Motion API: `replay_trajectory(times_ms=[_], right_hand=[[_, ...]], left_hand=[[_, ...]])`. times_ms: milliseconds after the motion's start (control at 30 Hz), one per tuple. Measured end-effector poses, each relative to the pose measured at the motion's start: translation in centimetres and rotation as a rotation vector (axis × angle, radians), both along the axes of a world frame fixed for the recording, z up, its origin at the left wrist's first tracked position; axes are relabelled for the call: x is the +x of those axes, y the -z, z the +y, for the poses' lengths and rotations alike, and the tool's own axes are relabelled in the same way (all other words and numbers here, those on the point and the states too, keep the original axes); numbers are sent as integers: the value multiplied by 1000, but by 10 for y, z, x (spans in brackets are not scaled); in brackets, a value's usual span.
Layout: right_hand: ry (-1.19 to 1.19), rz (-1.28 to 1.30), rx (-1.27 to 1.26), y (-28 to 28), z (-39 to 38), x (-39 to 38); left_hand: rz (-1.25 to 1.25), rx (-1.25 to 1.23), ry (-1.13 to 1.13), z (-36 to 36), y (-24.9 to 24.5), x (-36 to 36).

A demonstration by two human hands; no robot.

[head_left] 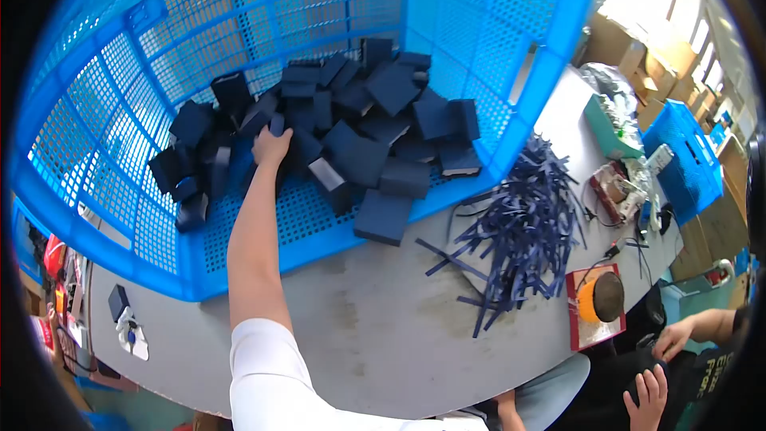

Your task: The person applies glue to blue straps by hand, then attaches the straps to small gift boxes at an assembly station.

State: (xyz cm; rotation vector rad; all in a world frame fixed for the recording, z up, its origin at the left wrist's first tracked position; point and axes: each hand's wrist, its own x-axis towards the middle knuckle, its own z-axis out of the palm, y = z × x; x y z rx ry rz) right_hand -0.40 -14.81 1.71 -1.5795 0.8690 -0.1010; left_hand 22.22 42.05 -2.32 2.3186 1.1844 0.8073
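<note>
My left hand (272,146) reaches into a large blue plastic crate (191,259), its fingers closed on a small dark blue box (277,123). Around it lies a loose heap of dark blue boxes (357,153), tumbled at many angles. One box (384,216) rests on the crate's near rim. Low in the picture, a bit of bare skin, seemingly my right arm (507,409), shows at the table edge. Its fingers are hidden.
A pile of dark blue strips (527,223) lies right of the crate on the grey table (375,311). An orange and black round object (600,298) sits on a red-edged board. At lower right are another person's hands (650,399). A blue bin (682,160) stands far right.
</note>
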Motion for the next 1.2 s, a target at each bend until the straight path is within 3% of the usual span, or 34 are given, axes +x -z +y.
replay_trajectory(times_ms=[33, 67, 100, 133, 200, 333, 433, 500, 567, 667, 733, 833, 900, 1033, 1067, 1133, 1200], right_hand=[[-213, 77, -126, 119, -87, -35], [-711, 250, -339, 233, -155, -71], [-650, 42, -332, 163, -118, -68], [-602, -111, -126, 172, -116, -72], [-711, -63, -322, 148, -115, -74], [-860, -176, -341, 111, -95, -67], [-1043, -99, -338, 87, -100, -63], [-1294, 16, -389, 62, -112, -62], [-1317, -87, -269, 35, -115, -51], [-1289, -610, -645, 24, -104, -8], [-1158, -779, -913, 25, -89, 25], [-1210, -859, -1048, 45, -71, 73], [-1293, -861, -1229, 54, -62, 90], [-1416, -791, -1206, 63, -60, 100], [-1383, -821, -1188, 64, -61, 99], [-1344, -841, -1172, 64, -64, 96], [-1204, -961, -878, 59, -65, 86]], left_hand=[[20, 14, 43, -5, 2, -4], [32, -47, -5, -25, -13, -15], [30, -38, 6, -34, -19, -22], [37, -40, -8, -40, -23, -31], [56, -13, 10, -47, -32, -47], [-23, 134, 56, -72, -30, -82], [-175, 195, 219, -81, -18, -105], [-237, 141, 384, -91, -23, -121], [-268, -31, 418, -95, -21, -129], [-396, -294, 487, -127, -43, -143], [-535, -516, 594, -154, -66, -154], [-569, -888, 875, -208, -97, -178], [-415, -1034, 963, -204, -61, -191], [-44, -1693, 1068, -297, -37, -230], [156, -1793, 1177, -318, -35, -232], [466, -1903, 1201, -350, -19, -244], [629, -1790, 1354, -367, -11, -246]])
